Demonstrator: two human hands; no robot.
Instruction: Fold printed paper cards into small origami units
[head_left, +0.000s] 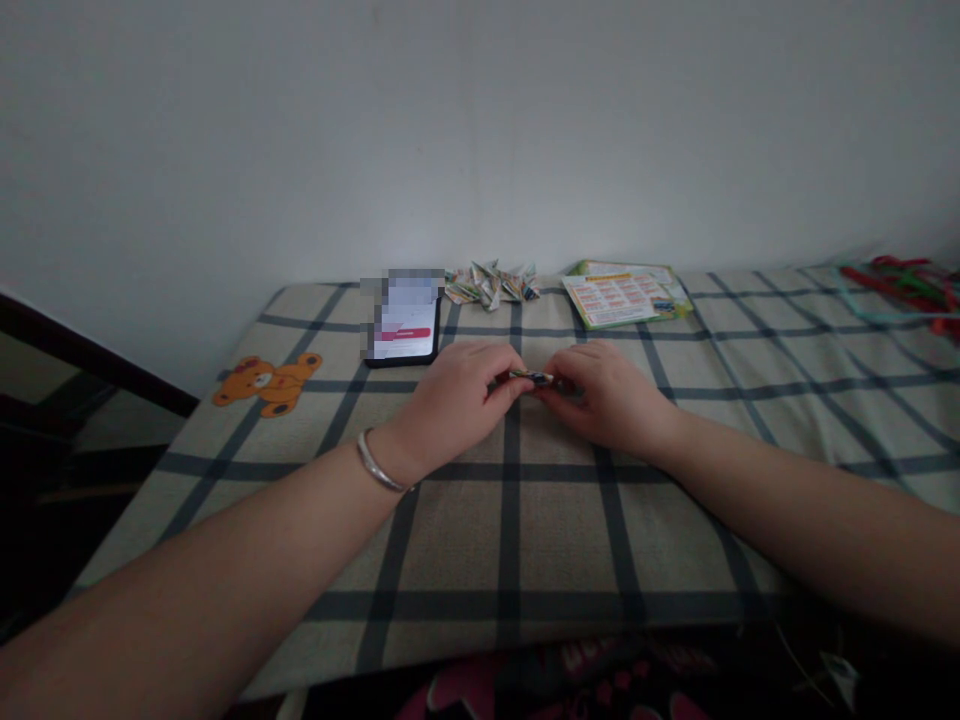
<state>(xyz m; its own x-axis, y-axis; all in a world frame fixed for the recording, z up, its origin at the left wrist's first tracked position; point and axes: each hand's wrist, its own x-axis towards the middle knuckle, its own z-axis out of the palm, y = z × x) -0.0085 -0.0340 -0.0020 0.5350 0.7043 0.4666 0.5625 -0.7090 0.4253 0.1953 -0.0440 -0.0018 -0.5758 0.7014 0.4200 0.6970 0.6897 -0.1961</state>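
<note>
My left hand (474, 390) and my right hand (600, 395) meet over the middle of the table, each pinching one end of a small folded piece of printed paper (537, 379). Most of the paper is hidden behind my fingers. Just beyond the hands, near the wall, lies a cluster of folded paper pieces (491, 285) with pointed tips. A stack of printed paper sheets (626, 298) rests to the right of that cluster. On my left wrist is a silver bangle (375, 462).
A phone (405, 335) with a lit screen lies left of the folded pieces. A brown bear picture (266, 383) is at the left on the checked tablecloth (465, 540). Red and green strands (907, 285) are at the far right, and a pale wall (480, 130) stands behind the table.
</note>
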